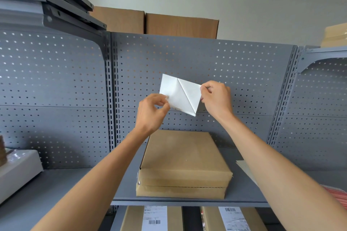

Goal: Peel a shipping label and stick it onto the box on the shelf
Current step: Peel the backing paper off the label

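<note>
Pinching the lower left corner of the white shipping label (180, 94), the left hand (152, 112) holds it up before the pegboard (234, 73); the right hand (216, 96) grips its right corner, a diagonal fold showing, high above the brown box (185, 163) at the grey shelf's (242, 191) front edge

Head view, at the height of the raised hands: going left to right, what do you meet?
Perforated back panel → left hand pinching the sheet's left edge → white label sheet held up in the air → right hand pinching its right corner → slotted shelf upright.
</note>
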Demonstrator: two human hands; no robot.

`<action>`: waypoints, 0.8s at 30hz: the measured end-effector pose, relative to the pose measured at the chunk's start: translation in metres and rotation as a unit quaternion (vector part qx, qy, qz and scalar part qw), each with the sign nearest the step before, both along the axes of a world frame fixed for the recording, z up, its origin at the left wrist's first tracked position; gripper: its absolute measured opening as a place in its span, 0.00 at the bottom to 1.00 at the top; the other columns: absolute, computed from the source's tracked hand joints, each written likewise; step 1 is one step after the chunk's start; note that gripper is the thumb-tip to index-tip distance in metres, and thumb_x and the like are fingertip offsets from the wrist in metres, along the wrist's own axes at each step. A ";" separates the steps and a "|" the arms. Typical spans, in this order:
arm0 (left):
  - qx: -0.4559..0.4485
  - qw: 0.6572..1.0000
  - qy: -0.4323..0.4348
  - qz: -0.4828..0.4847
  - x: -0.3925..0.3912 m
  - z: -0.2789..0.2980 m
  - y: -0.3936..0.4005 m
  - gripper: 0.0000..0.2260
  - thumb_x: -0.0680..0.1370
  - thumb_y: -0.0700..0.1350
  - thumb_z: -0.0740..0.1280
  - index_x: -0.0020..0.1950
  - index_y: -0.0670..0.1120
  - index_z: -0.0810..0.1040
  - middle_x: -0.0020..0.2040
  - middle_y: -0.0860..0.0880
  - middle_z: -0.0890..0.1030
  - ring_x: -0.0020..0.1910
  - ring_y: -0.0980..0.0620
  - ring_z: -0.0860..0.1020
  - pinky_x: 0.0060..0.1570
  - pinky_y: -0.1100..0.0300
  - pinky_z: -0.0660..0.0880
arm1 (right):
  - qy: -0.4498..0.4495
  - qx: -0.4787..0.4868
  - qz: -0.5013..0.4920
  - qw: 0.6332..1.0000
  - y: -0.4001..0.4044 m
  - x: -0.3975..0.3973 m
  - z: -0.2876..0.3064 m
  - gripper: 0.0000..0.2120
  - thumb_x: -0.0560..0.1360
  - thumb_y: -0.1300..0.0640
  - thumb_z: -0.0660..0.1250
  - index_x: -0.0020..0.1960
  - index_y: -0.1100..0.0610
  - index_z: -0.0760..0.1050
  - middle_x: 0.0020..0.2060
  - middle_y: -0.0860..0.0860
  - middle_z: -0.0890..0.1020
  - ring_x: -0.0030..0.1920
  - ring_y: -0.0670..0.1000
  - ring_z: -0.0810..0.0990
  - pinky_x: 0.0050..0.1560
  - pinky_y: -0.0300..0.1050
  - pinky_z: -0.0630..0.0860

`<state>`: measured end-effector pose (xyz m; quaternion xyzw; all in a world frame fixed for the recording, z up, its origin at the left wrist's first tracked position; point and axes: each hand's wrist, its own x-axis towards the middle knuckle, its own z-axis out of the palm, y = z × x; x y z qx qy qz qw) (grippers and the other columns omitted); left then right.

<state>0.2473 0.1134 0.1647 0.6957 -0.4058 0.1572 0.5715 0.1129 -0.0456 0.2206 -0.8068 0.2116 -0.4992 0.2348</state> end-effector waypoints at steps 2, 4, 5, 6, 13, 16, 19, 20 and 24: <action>0.004 1.000 0.001 0.008 0.001 0.002 0.001 0.06 0.76 0.43 0.69 0.40 0.45 0.84 0.54 0.55 0.83 0.49 0.57 0.82 0.50 0.56 0.79 | -0.007 0.004 -0.017 1.000 -0.005 -0.003 0.002 0.11 0.78 0.59 0.62 0.42 0.56 0.82 0.30 0.48 0.83 0.35 0.54 0.84 0.42 0.53 0.82; 0.009 1.000 0.005 0.011 0.003 0.005 0.002 0.06 0.75 0.43 0.69 0.39 0.45 0.84 0.53 0.56 0.82 0.50 0.56 0.82 0.50 0.56 0.78 | -0.016 0.013 -0.029 0.999 -0.011 -0.005 0.004 0.11 0.78 0.59 0.62 0.42 0.56 0.81 0.30 0.49 0.83 0.35 0.54 0.84 0.41 0.55 0.83; 0.013 1.000 0.008 0.014 0.005 0.006 0.003 0.06 0.75 0.43 0.69 0.39 0.45 0.83 0.54 0.55 0.83 0.50 0.55 0.82 0.51 0.57 0.77 | -0.019 0.017 -0.035 0.999 -0.013 -0.006 0.004 0.11 0.78 0.60 0.62 0.42 0.56 0.82 0.30 0.49 0.83 0.35 0.54 0.84 0.40 0.55 0.83; 0.016 1.000 0.010 0.018 0.006 0.007 0.004 0.06 0.75 0.44 0.69 0.39 0.45 0.83 0.55 0.54 0.83 0.51 0.55 0.82 0.51 0.57 0.77 | -0.021 0.022 -0.042 0.999 -0.016 -0.007 0.004 0.11 0.78 0.60 0.62 0.43 0.56 0.82 0.30 0.48 0.83 0.35 0.54 0.84 0.40 0.55 0.83; 0.024 0.998 0.043 0.049 0.010 0.009 0.008 0.06 0.72 0.46 0.67 0.38 0.46 0.81 0.53 0.53 0.83 0.52 0.51 0.81 0.50 0.51 0.80 | -0.042 0.044 -0.064 0.996 -0.026 -0.014 0.006 0.11 0.77 0.61 0.62 0.43 0.56 0.83 0.35 0.50 0.85 0.37 0.54 0.84 0.41 0.54 0.83; 0.017 0.996 0.063 0.057 0.010 0.010 0.012 0.09 0.70 0.46 0.66 0.39 0.43 0.81 0.48 0.50 0.84 0.48 0.47 0.82 0.48 0.44 0.82 | -0.051 0.057 -0.068 0.995 -0.029 -0.015 0.006 0.11 0.77 0.61 0.62 0.43 0.57 0.83 0.37 0.50 0.86 0.40 0.54 0.84 0.43 0.54 0.83; 0.007 0.994 0.084 0.072 0.013 0.011 0.015 0.10 0.71 0.44 0.66 0.43 0.37 0.82 0.40 0.45 0.82 0.38 0.39 0.80 0.43 0.38 0.81 | -0.061 0.061 -0.069 0.994 -0.034 -0.016 0.005 0.11 0.76 0.61 0.62 0.42 0.57 0.83 0.36 0.50 0.86 0.40 0.55 0.84 0.43 0.52 0.82; 0.008 0.993 0.086 0.076 0.015 0.011 0.017 0.09 0.71 0.43 0.66 0.42 0.38 0.82 0.40 0.44 0.83 0.37 0.36 0.80 0.40 0.38 0.81 | -0.062 0.062 -0.069 0.994 -0.035 -0.016 0.004 0.11 0.76 0.62 0.62 0.42 0.57 0.83 0.36 0.50 0.86 0.40 0.55 0.84 0.43 0.51 0.81; 0.014 0.991 0.093 0.096 0.025 0.015 0.025 0.04 0.72 0.44 0.66 0.38 0.49 0.79 0.37 0.46 0.84 0.31 0.41 0.78 0.37 0.41 0.81 | -0.069 0.067 -0.072 0.993 -0.039 -0.016 0.002 0.11 0.76 0.62 0.62 0.44 0.59 0.84 0.37 0.51 0.86 0.40 0.55 0.84 0.39 0.46 0.78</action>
